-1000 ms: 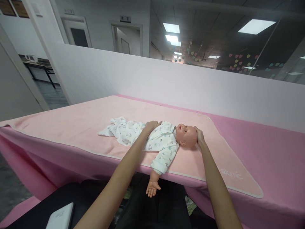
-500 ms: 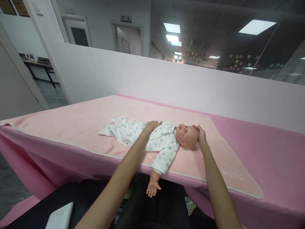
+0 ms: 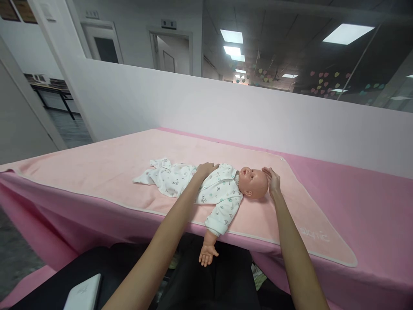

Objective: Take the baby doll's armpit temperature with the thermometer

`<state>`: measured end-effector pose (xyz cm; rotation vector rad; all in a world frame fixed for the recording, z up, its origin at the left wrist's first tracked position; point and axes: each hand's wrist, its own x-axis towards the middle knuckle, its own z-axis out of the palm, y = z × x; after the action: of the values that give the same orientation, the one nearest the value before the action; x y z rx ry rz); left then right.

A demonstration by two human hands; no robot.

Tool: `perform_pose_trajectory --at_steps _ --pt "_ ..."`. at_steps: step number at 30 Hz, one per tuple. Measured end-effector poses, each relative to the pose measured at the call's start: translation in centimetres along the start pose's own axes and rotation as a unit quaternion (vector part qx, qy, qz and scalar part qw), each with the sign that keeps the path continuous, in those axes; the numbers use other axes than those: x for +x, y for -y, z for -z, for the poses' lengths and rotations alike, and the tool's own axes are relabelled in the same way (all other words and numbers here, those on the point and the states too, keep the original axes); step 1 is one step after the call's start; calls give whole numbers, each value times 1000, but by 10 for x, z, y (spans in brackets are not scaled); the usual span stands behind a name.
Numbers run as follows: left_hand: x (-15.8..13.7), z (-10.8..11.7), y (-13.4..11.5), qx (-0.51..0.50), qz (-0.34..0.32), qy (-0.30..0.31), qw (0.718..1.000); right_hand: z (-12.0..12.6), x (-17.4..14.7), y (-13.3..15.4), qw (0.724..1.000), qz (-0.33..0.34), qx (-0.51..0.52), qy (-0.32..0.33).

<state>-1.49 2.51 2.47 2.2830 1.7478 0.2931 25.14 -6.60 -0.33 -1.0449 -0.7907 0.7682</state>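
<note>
A baby doll in a white patterned sleepsuit lies on its back across a pale pink blanket, head to the right. My left hand rests flat on the doll's belly; its fingertips are partly hidden on the far side. At the crown of the doll's bald head, my right hand is open, fingers extended and touching or very near it. One doll arm hangs over the table's front edge, its hand palm up. The sleepsuit legs stretch out to the left.
Beneath the blanket a darker pink cloth covers the table and drapes over the front. A white wall with a window above borders the far side. On a dark surface at lower left sits a flat white object.
My right hand's fingers have lifted and straightened slightly at the top of the doll's head. My left hand and the doll stay as they were.
</note>
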Motion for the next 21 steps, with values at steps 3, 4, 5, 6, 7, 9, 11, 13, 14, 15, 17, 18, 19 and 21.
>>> perform_pose_trajectory --at_steps 3,4,5,6,7,9,11,13,14,15,17,18,19,21 --pt "2 -1 2 -20 2 -8 1000 -5 -7 0 996 -44 -22 73" --pt "3 -2 2 -28 3 -15 999 -7 -10 1 994 -58 -25 93" --pt "3 -2 2 -37 5 -24 999 -9 -12 2 992 -69 -26 105" --pt "3 -1 3 -45 8 -35 998 -10 -14 4 991 -77 -23 110" --pt "3 -1 3 -53 12 -50 997 -12 -16 6 990 -84 -18 112" --pt "2 0 3 -65 21 -89 994 -13 -18 10 989 -94 -12 115" --pt "-1 3 2 -132 4 -141 981 -14 -19 13 991 -88 -18 104" --pt "-8 8 -2 -260 -65 -163 949 -15 -21 16 994 -72 -36 76" --pt "-12 10 -5 -324 -117 -144 927 -15 -21 17 995 -66 -44 66" --pt "-16 12 -8 -368 -169 -106 908 -16 -22 18 995 -63 -47 61" --pt "-25 14 -16 -376 -256 11 890 -17 -23 19 995 -65 -44 66" --pt "-29 14 -20 -353 -284 63 889 -18 -23 19 994 -69 -41 71" --pt "-33 13 -24 -324 -302 93 892 -18 -23 19 994 -73 -40 73" --pt "-37 11 -30 -267 -305 92 910 -17 -22 17 994 -76 -43 70"
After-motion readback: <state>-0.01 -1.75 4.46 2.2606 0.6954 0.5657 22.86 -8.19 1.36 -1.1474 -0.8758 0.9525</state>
